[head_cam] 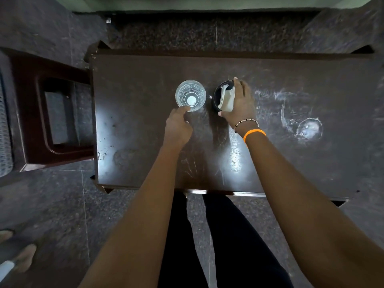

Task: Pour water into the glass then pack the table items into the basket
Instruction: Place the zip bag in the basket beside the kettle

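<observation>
A clear drinking glass (190, 95) stands upright near the middle of the dark table (135, 125). My left hand (178, 126) lies just in front of it, fingers loosely curled, one fingertip at the glass's near rim. To the right of the glass stands a dark round container (217, 94) with white paper napkins (226, 99) inside. My right hand (241, 102) wraps over the container's right side, thumb at the front and fingers at the back.
A wet ring and a small puddle (307, 128) mark the table's right part. A dark red plastic chair (47, 113) stands against the table's left side. Another person's feet (19, 252) show on the floor at lower left. No basket is in view.
</observation>
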`<state>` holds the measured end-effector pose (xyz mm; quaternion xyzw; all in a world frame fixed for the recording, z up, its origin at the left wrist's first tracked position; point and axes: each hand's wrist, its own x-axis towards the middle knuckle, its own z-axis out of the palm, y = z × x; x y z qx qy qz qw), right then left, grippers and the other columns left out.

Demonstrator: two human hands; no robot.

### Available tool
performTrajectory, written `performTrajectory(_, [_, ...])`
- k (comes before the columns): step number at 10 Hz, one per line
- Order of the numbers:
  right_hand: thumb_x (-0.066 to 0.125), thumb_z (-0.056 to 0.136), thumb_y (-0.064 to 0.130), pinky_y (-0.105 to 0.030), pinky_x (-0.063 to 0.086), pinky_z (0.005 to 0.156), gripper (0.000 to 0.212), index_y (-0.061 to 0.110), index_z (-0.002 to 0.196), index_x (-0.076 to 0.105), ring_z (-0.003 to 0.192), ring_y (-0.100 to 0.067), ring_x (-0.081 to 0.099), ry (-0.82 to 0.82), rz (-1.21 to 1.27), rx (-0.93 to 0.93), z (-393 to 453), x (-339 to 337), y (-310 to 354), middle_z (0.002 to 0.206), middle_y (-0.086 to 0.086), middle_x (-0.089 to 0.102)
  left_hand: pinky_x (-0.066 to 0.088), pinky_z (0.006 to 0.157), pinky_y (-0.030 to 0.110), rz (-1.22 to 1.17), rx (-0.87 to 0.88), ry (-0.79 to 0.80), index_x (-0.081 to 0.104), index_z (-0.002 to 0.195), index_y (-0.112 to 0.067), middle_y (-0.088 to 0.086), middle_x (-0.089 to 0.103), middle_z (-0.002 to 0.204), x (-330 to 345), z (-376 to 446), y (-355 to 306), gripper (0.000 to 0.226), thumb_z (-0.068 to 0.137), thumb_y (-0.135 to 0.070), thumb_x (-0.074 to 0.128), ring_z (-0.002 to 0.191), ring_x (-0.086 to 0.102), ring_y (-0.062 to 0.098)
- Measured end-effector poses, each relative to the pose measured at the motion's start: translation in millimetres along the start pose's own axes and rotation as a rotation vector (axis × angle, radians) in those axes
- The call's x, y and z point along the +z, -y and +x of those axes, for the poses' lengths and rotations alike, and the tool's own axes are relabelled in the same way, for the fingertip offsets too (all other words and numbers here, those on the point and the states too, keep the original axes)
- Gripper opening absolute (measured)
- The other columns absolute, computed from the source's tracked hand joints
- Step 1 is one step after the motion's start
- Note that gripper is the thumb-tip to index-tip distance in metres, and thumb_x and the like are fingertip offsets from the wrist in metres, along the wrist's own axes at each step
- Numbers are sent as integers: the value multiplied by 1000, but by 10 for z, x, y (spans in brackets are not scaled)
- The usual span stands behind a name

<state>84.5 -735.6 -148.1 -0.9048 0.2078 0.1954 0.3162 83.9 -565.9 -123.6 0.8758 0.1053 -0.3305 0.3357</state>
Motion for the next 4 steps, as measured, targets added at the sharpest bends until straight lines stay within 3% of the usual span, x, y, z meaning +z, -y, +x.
performTrajectory(2, [79,70,14,-40,18,118,99,10,146,16,143,-31,17,-1,-3,-12,-38,3,38,155,-14,14,42,103,44,-8,-2,44,44,138,-16,11,46,134,-16,-51,-6,53,88,3,47,120,50,29])
performTrajectory(3, [77,71,20,-40,21,114,91,11,144,23,142,-30,18,-62,-5,-8,-145,-47,77,154,-11,16,42,104,43,-46,5,12,42,137,-17,11,46,131,-67,-129,-13,51,89,-2,49,115,54,28])
performTrajectory(4, [72,75,17,-37,25,111,69,5,135,39,136,-32,28,-167,79,-45,-354,-181,227,147,-15,29,44,99,34,-101,51,-58,45,133,-15,8,48,128,-190,-312,-68,47,88,-3,51,106,58,23])
